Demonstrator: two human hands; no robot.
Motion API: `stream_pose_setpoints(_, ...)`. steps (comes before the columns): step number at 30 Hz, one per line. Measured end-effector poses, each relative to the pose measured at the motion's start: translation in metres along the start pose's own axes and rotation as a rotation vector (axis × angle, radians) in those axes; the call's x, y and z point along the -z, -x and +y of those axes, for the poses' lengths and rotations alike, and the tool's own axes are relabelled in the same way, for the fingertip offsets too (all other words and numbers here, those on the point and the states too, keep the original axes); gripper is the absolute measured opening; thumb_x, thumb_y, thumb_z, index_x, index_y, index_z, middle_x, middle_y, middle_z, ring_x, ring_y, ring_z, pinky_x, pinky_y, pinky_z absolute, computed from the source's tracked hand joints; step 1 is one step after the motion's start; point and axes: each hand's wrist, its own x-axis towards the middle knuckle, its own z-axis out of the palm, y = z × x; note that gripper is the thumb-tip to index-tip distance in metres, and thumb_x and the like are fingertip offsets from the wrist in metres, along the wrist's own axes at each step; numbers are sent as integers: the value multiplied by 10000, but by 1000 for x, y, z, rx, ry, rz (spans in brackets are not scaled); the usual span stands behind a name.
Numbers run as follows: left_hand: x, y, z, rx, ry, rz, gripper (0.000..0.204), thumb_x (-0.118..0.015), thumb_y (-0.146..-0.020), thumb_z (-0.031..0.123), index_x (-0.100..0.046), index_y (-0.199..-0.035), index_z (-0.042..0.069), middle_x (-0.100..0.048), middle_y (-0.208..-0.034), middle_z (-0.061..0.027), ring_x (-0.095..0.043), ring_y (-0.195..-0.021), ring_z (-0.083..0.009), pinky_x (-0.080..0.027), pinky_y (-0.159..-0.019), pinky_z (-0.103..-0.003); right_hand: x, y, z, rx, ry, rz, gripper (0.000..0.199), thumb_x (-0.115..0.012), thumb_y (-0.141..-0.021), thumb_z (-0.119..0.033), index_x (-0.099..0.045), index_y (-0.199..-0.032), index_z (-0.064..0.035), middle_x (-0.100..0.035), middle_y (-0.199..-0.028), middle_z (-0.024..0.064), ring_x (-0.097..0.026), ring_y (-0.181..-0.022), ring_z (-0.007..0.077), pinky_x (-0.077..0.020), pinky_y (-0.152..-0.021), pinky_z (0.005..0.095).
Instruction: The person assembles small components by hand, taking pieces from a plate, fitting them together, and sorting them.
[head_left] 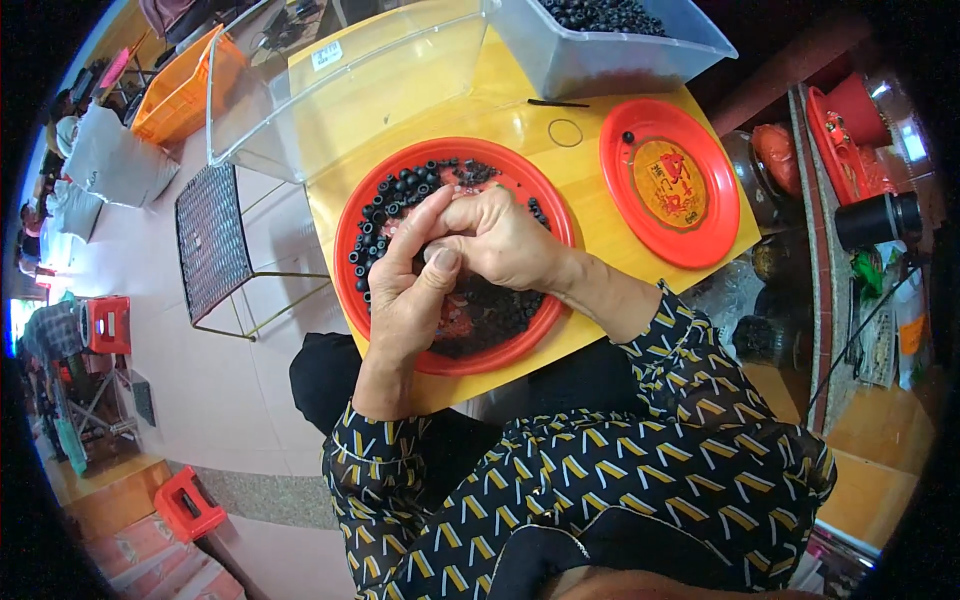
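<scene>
Both my hands meet above a round red tray on the yellow table. My left hand is closed, its thumb bent in toward the other hand. My right hand presses against it, fingers curled. Something dark shows between the thumbs, but the fingers hide most of it. Small black ring-shaped pieces lie along the tray's left and far side, some with a visible hole. Dark crumbly bits cover the near part of the tray, under my hands.
To the right lies a red oval plate with a single black ball. Beyond the tray are a rubber band, a thin black stick and a clear bin of black pieces. A transparent box stands far left, near a woven stool.
</scene>
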Motion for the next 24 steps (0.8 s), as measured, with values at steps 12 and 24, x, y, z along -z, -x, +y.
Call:
stream_pose_setpoints(12,-4,-2,14,38,126,-14,556,-604,-791,70,-320,-1263,-8,-492,-1124,-97,-498,-982,-137,-421,-826,-246,14,-2,-16,-237,-516,-73,233,-523,-842,-78,-538,-1035,52,-605,-849,99,-599,-747,137,-497,-663,244)
stream_pose_setpoints(24,7,-3,10,-84,-134,194,143,-564,-777,-24,-558,-920,-34,-517,-888,-33,-536,-744,-80,-444,-669,-201,13,-5,-5,-379,-551,40,184,-524,-863,-199,-522,-926,-26,-583,-809,71,-577,-702,139,-485,-601,246)
